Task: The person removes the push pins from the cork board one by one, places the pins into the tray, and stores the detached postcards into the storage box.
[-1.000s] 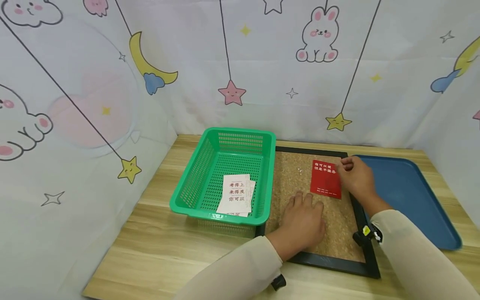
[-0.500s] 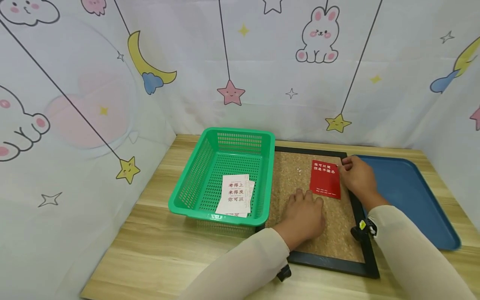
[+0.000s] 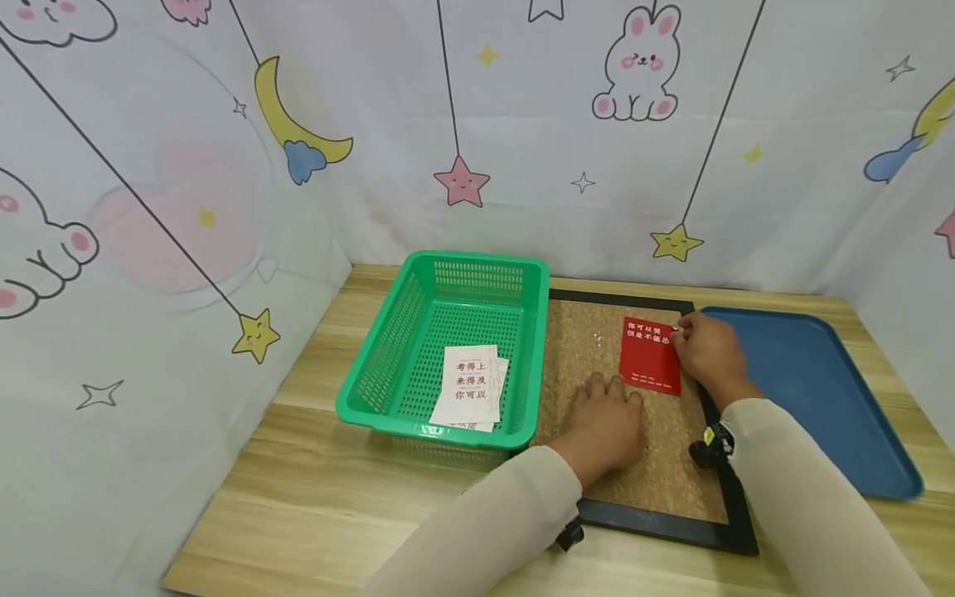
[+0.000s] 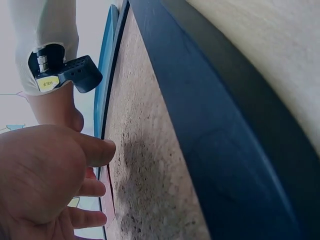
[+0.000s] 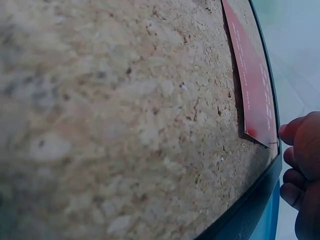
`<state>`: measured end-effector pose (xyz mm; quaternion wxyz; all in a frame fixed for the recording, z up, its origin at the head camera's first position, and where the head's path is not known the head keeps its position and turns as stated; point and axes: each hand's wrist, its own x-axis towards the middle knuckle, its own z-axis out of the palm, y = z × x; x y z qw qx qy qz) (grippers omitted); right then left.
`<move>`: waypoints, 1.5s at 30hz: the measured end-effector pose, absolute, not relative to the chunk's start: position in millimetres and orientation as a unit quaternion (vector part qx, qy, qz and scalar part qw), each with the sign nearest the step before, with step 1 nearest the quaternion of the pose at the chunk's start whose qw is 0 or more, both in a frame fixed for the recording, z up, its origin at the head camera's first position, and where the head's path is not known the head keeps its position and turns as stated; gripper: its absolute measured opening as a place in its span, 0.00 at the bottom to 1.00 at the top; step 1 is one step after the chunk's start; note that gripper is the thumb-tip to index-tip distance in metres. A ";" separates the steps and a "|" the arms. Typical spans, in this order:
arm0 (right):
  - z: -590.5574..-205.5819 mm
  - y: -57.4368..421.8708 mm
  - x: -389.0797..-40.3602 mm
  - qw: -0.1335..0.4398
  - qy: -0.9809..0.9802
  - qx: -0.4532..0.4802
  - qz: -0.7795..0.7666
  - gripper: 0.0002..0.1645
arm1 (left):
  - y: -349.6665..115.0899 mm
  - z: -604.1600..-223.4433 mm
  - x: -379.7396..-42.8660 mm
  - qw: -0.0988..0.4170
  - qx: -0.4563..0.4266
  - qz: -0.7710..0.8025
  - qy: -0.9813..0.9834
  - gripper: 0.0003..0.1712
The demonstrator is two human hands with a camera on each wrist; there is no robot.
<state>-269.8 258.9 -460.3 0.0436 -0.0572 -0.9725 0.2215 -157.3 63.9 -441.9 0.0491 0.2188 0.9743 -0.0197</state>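
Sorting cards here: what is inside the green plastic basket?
In the green plastic basket, a white paper card with red characters lies on top of at least one more white card, whose edges peek out. How many lie beneath, or their print, is covered.

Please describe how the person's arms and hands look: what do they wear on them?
Both arms are covered by long, close-fitting cream sleeves that end at the wrists. The left hand and the right hand are bare, with no gloves. A small black device with a yellow label sits at the right wrist; a similar black one sits under the left forearm.
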 end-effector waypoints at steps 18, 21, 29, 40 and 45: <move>-462.9 254.0 -281.0 0.039 -0.978 -0.048 0.197 0.23 | 66.3 -441.6 -164.7 0.087 0.223 -0.041 0.970 0.32; -463.9 255.0 -282.4 0.037 -0.978 -0.044 0.199 0.23 | 66.5 -443.0 -165.5 0.091 0.220 -0.047 0.970 0.32; -464.5 256.1 -284.9 0.037 -0.977 -0.042 0.205 0.23 | 68.6 -444.2 -166.4 0.107 0.210 -0.048 0.971 0.34; -465.1 255.8 -288.3 0.024 -0.976 -0.059 0.209 0.22 | 69.1 -442.9 -167.1 0.121 0.206 -0.057 0.969 0.35; -465.3 257.3 -288.7 0.009 -0.975 -0.073 0.208 0.22 | 69.0 -443.6 -167.7 0.129 0.206 -0.060 0.968 0.35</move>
